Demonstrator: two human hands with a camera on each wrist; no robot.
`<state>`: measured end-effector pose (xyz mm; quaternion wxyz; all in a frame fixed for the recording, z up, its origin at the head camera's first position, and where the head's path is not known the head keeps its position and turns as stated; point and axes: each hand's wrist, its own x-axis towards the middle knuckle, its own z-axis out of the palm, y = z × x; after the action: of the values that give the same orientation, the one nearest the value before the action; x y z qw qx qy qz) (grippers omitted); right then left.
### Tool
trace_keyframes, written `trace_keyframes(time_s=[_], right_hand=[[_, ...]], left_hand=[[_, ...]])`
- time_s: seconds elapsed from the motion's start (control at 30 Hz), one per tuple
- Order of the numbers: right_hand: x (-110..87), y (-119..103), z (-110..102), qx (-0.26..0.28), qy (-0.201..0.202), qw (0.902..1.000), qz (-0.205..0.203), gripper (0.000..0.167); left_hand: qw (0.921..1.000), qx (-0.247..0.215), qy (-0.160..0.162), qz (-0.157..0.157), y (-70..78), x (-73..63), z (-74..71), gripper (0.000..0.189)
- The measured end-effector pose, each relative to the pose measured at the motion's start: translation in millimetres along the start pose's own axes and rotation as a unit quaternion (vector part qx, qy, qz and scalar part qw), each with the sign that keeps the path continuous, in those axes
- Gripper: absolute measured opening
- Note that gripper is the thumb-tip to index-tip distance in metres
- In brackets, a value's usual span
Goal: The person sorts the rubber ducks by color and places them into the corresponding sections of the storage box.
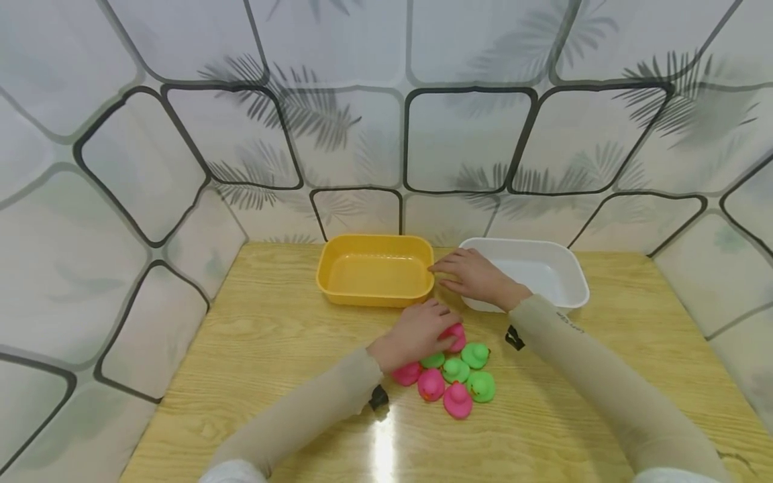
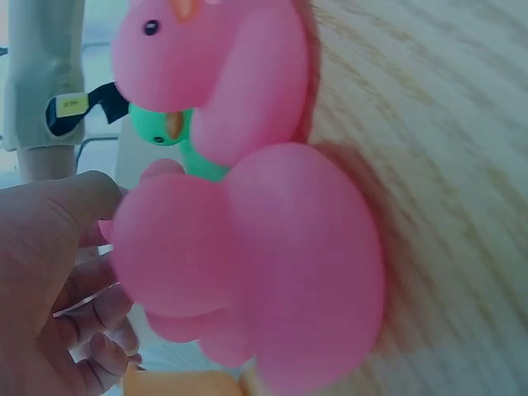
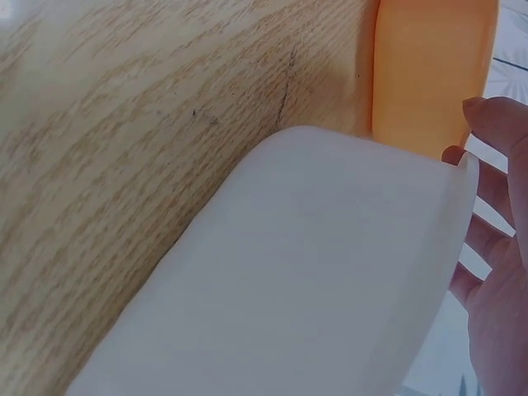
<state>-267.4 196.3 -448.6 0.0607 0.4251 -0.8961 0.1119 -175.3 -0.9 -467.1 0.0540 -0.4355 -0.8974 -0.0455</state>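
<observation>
**Pink rubber duck (image 1: 456, 338) at your left hand (image 1: 423, 330), heading hidden**

Your left fingers curl over that duck, just right of centre on the table (image 1: 272, 335) — whether they grip it, you cannot tell. Its beak and long axis are unclear; the part showing is smooth and bright pink. A nearer pink duck (image 1: 431, 385) points its orange beak towards you. Your right hand (image 1: 474, 275) is loosely extended — fingertips at the yellow basin's (image 1: 377, 270) right rim, palm over the white basin (image 1: 546, 275).
</observation>
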Motion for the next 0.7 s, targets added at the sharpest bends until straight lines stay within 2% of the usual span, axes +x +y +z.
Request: trace_keyframes(time_s=[0.23,0.37,0.5,0.7], right_hand=[[-1.3,2,2,0.0,0.006,1.0,-0.001,0.033],[-0.5,1,2,0.006,0.009,0.9999,0.005,0.033],[2.5,0,2,0.015,0.01,0.9996,0.022,0.036],[8.6,-2,0,0.02,0.002,0.999,0.039,0.042]], left_hand=[[0.9997,-0.012,0.019,0.007,-4.4,-8.8,-10.0,0.04],[0.9995,-0.015,0.029,0.001,-10.2,-16.6,-19.9,0.035],[0.9989,-0.013,0.043,-0.011,-19.5,-21.9,-35.9,0.03],[0.9966,-0.02,0.072,-0.035,-39.9,-24.1,-58.9,0.033]])
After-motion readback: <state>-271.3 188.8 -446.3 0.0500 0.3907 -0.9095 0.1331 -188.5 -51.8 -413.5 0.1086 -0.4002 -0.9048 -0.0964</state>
